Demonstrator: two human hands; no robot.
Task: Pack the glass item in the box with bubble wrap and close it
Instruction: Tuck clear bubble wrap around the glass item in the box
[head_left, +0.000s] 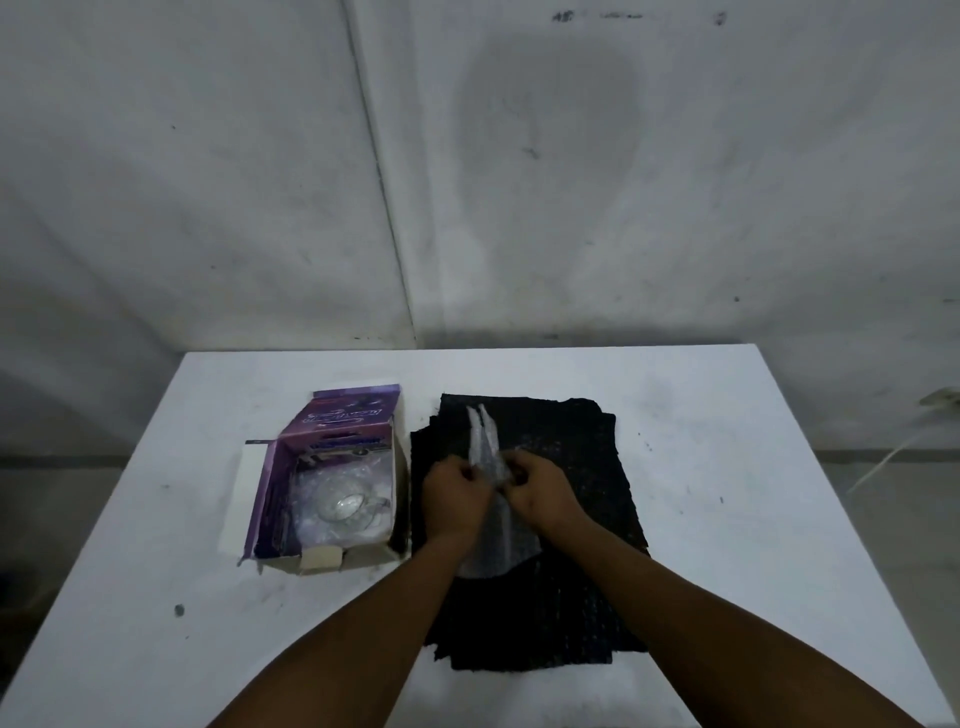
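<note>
An open purple box (280, 467) lies on the white table (727, 493), left of my hands. Inside it a clear glass item (345, 505) rests on bubble wrap lining. A loose piece of clear bubble wrap (485, 441) sits over a stack of black bubble wrap sheets (571, 597). My left hand (457, 491) and my right hand (540, 491) both pinch the clear piece at its middle, fingers curled, close together. Part of the clear piece is hidden under my wrists.
The box's white flap (241, 499) lies open to the left and a small cardboard flap (322, 558) at its near end. A grey wall stands behind the table. A cable (893, 457) hangs past the table's right edge.
</note>
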